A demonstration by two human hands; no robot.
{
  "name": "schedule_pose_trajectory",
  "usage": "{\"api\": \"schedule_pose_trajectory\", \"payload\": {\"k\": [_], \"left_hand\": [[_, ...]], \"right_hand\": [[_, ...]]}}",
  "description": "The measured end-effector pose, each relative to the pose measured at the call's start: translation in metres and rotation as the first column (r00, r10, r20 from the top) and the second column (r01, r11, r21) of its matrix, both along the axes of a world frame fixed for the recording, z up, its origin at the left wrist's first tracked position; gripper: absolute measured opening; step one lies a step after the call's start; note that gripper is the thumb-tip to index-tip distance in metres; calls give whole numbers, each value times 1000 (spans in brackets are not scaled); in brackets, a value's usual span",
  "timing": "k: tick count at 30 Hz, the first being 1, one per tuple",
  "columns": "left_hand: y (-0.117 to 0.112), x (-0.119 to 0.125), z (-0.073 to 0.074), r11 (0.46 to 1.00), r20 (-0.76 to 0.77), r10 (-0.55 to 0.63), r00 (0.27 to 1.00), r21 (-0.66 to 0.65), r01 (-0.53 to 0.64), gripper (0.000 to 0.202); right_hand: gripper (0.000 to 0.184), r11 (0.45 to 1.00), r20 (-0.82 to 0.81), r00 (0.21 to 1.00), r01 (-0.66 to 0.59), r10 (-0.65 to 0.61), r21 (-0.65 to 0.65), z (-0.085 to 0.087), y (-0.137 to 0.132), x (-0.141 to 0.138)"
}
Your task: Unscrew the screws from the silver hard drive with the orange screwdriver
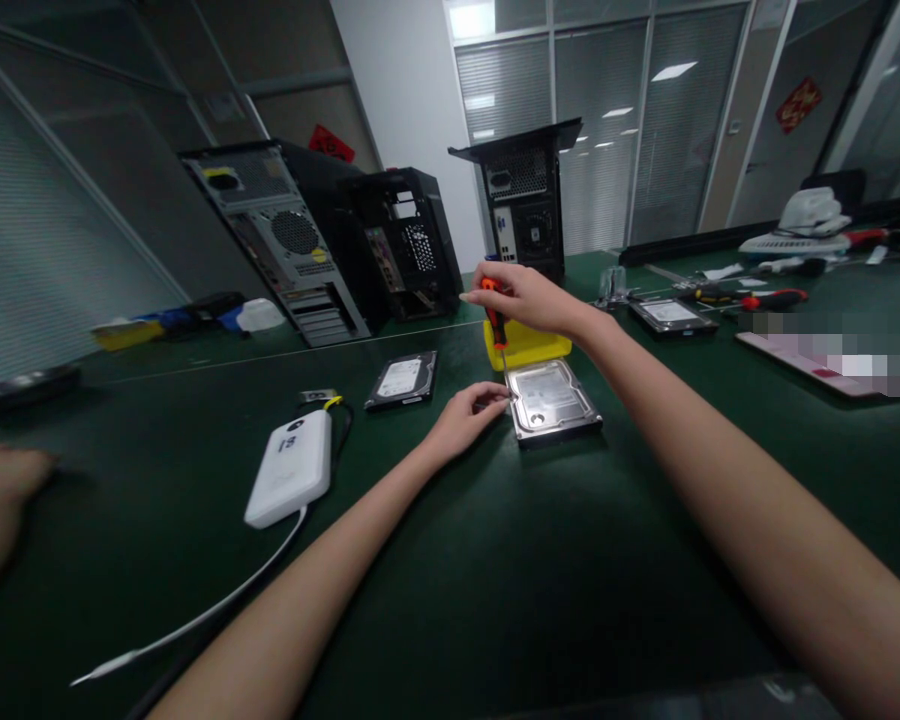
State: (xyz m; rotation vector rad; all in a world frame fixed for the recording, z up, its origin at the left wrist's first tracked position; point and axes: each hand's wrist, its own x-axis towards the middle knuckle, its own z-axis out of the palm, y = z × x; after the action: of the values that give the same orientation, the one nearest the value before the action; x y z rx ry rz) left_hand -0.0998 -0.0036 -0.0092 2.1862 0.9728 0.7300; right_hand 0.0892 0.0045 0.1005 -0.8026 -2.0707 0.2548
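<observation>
A silver hard drive [551,400] lies flat on the green table in front of me. My right hand [521,292] is wrapped round the orange and black handle of a screwdriver [497,325], held nearly upright. The shaft points down at the drive's left edge; whether the tip sits in a screw is too small to tell. My left hand [471,418] rests on the table with curled fingers gripping the left side of the drive. Just behind the drive is a yellow tray-like piece [532,342], partly hidden by my right hand.
A second hard drive [403,380] and a white power bank [292,468] with a cable lie to the left. Computer cases [296,235] stand at the back. Another drive [671,315], tools and a pink board [810,363] are right. Another person's hand [4,490] is far left.
</observation>
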Motion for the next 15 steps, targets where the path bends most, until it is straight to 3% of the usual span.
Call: {"api": "schedule_pose_trajectory", "payload": {"k": [7,15], "left_hand": [[0,0,0,1000,0,0,1000,2,0,30],[-2,1,2,1000,-18,11,1000,20,-11,29]], "right_hand": [[26,980,-88,995,-55,39,-191,5,-10,-1],[24,989,-84,996,-18,6,-150,5,-6,-2]]}}
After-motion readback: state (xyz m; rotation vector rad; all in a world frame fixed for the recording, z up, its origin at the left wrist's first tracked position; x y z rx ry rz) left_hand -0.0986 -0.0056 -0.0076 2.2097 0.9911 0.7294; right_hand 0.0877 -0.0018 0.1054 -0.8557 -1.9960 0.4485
